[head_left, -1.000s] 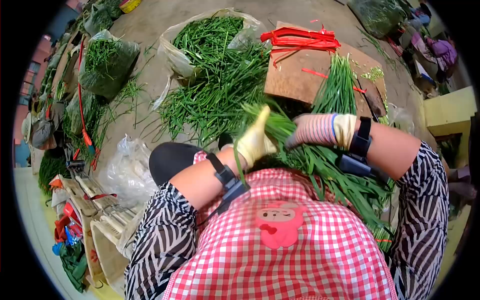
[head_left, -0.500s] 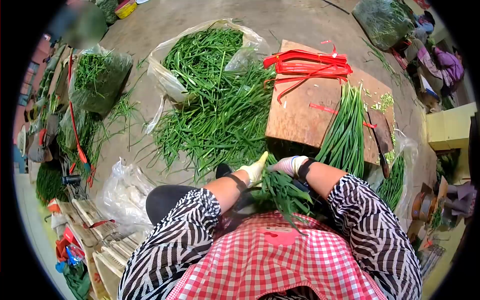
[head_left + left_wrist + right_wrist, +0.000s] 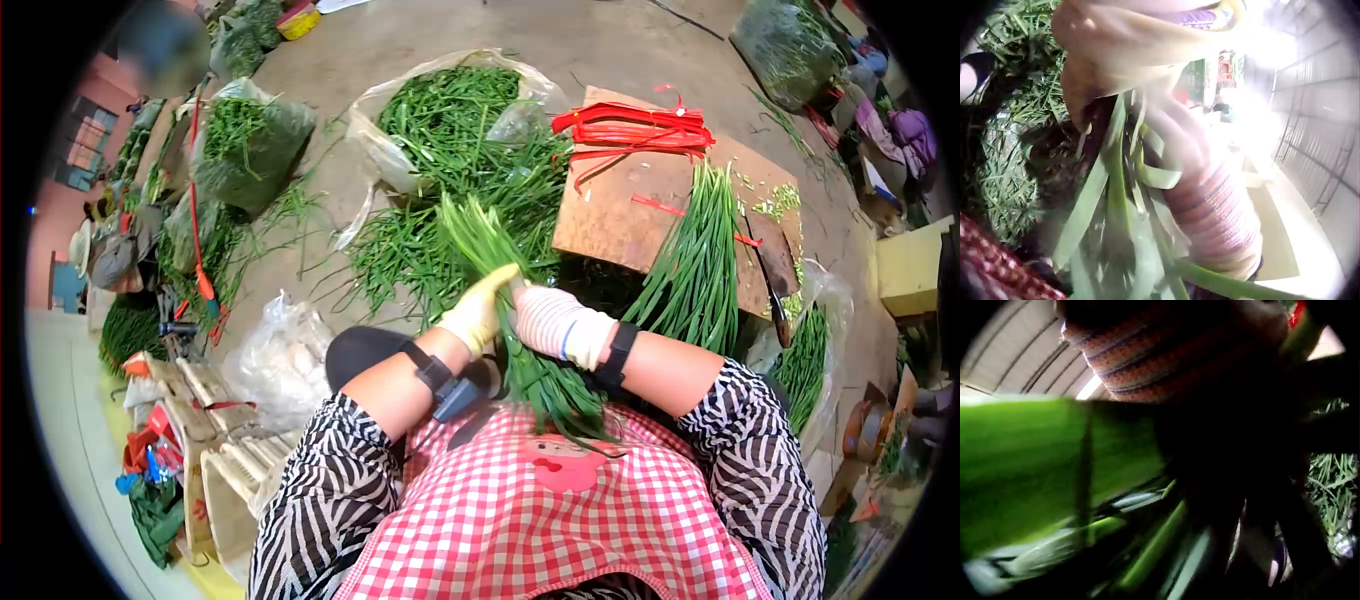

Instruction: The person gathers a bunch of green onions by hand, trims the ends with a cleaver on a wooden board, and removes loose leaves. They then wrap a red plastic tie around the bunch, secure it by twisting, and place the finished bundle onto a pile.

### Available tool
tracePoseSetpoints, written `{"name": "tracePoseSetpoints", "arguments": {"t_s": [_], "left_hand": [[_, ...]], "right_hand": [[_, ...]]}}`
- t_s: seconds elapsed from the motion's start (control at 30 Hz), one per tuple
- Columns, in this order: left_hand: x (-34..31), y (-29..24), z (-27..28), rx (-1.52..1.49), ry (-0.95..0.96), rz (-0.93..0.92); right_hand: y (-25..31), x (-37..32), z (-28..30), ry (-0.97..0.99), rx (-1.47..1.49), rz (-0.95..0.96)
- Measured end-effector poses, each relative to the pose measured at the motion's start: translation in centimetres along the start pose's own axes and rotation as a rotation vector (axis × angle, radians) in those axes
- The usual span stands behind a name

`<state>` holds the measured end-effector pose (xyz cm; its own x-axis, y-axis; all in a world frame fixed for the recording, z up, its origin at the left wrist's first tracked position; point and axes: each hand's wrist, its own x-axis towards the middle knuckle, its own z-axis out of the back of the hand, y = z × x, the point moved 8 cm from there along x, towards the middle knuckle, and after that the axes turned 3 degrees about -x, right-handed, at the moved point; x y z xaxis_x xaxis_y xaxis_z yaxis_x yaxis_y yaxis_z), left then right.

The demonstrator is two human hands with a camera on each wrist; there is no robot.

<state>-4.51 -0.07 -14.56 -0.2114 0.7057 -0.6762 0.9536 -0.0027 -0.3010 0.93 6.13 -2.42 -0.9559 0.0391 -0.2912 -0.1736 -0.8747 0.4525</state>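
Observation:
A bunch of garlic chives [image 3: 548, 385] is held in front of the apron, its pale stem ends pointing up and left, its leaves hanging towards the lap. My left hand [image 3: 474, 318], in a cream-yellow glove, grips the bunch from the left side. Close beside it my right hand [image 3: 556, 322], in a striped glove, holds the same bunch around its middle. Flat green leaves [image 3: 1116, 206] spread out below both gloves in the left wrist view. The right wrist view is dark, with a broad leaf [image 3: 1041, 469] filling its left part.
A low wooden board [image 3: 620, 215] carries red ties [image 3: 635, 130], another bundle of chives [image 3: 700, 260] and a knife [image 3: 768, 280]. Ahead, loose chives [image 3: 450, 120] spill from a clear plastic bag [image 3: 372, 150]. Crumpled plastic [image 3: 280, 350] and a wooden rack [image 3: 190, 400] stand at the left.
The bunch has swung from pointing rightward across my lap to standing with its stem ends up and left. Both hands keep hold of it and have moved with it.

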Motion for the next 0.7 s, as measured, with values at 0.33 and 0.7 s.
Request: {"name": "tracePoseSetpoints", "arguments": {"t_s": [0.33,0.7], "left_hand": [[-10.9,-8.4,-11.9,0.454,0.435,-0.446],[-11.8,-1.5,-18.3,0.833,0.573,-0.442]], "right_hand": [[-2.2,-2.1,17.0,-0.42,0.617,0.008],[-1.6,-5.5,16.5,-0.888,1.073,0.065]]}}
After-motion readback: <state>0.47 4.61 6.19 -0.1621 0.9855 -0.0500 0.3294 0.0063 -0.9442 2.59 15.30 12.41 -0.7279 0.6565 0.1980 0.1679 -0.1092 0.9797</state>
